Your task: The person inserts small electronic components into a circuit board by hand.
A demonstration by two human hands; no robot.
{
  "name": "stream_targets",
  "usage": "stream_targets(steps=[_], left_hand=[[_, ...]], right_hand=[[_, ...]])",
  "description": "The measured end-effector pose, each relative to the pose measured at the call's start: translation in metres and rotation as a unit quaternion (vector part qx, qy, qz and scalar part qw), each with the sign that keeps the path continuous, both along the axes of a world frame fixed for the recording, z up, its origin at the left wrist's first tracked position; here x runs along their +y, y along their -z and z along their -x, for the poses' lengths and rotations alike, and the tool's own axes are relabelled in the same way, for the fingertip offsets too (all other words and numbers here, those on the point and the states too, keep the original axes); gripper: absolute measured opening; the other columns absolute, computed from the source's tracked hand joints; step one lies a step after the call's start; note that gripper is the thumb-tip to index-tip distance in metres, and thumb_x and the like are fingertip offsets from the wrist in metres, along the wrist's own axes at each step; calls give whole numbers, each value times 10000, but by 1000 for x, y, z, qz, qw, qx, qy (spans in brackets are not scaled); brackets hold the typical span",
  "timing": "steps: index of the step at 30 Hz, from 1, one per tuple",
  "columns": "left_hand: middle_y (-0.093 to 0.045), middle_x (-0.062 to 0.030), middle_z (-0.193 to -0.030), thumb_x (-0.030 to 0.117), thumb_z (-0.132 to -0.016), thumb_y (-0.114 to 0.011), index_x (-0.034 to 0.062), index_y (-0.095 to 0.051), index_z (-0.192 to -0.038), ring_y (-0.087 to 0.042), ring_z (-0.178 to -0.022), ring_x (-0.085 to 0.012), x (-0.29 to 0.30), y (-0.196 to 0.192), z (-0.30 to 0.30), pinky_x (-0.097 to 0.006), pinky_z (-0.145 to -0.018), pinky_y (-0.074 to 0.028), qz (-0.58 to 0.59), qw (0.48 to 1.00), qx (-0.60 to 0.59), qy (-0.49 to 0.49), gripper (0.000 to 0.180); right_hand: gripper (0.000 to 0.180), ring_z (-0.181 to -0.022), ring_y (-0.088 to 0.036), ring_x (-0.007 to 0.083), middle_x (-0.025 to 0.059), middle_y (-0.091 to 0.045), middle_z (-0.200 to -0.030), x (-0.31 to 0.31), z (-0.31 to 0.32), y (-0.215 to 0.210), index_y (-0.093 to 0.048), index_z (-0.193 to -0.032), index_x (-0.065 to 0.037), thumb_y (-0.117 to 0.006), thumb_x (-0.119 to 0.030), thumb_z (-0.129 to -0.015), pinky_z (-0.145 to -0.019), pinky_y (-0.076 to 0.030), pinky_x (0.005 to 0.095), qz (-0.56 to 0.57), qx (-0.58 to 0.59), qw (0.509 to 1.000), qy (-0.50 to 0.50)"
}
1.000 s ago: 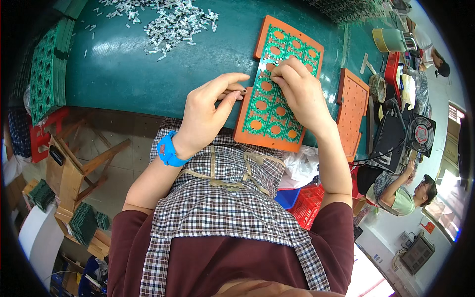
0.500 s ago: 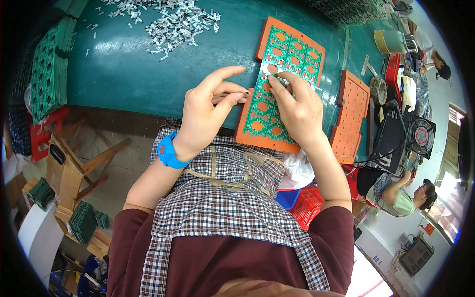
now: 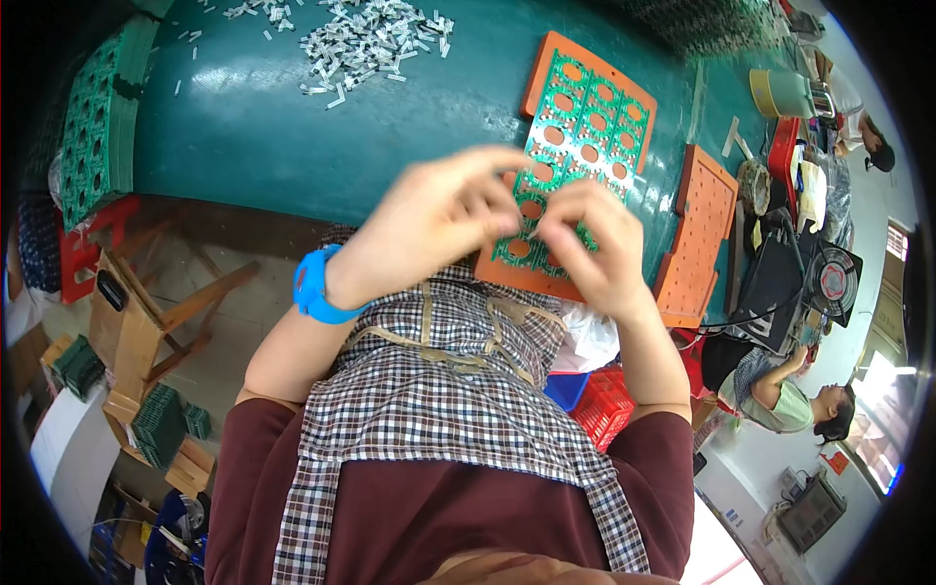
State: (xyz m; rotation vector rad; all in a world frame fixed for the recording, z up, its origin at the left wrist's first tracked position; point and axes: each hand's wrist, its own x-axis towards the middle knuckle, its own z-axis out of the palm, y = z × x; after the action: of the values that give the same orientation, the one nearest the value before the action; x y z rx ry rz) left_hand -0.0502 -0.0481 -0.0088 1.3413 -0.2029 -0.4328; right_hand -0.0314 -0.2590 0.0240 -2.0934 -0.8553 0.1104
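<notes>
My left hand (image 3: pixel 434 224), a blue band on its wrist, is curled in over the near left part of an orange tray (image 3: pixel 542 76). Its thumb and fingers are pressed together, smeared by motion, and what they hold cannot be made out. Just beside it, my right hand (image 3: pixel 597 244) pinches thumb and forefinger over the same tray; anything between the tips is too small to name. Under both hands lies a panel of green circuit boards (image 3: pixel 577 104) with rows of round openings, seated in the tray. The hands hide part of its near end.
Small clear-white parts (image 3: pixel 366 44) lie heaped on the green table (image 3: pixel 253 127). Green boards (image 3: pixel 96 136) stand stacked at the left. To the right are another orange tray (image 3: pixel 694 234), a pale green cup (image 3: pixel 780 94) and a black fan (image 3: pixel 832 274). A co-worker (image 3: pixel 780 400) sits beyond.
My right hand has drawn back from the middle of the boards toward the near edge. My left hand has moved right and slightly down, so the two hands' fingertips are now close together.
</notes>
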Motion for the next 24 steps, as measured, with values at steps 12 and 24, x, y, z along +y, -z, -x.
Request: stream_targets(steps=[12,24], left_hand=[[-591,-36,-920,152,-786,-700,91,-655,-876,-529,-939,-260,44,16,-53,-401,-830,-405,-572,696,-332,-280,118],[-675,-81,-796,13,-855,-627,38,-630,-1071,-649,-698,-132,7,15,-21,-261,-641,-520,-214,924,-177,-263,218]], right_hand=[[130,-817,-576,269,66,-558,-858,-4,-13,19,-553,-862,-47,-665,-71,-799,-693,-472,386,158,-102,981,51],[199,-729,-578,249,51,-561,-808,-1,-4,32,-558,-845,-61,-717,-71,-725,-617,-468,368,151,-189,964,114]])
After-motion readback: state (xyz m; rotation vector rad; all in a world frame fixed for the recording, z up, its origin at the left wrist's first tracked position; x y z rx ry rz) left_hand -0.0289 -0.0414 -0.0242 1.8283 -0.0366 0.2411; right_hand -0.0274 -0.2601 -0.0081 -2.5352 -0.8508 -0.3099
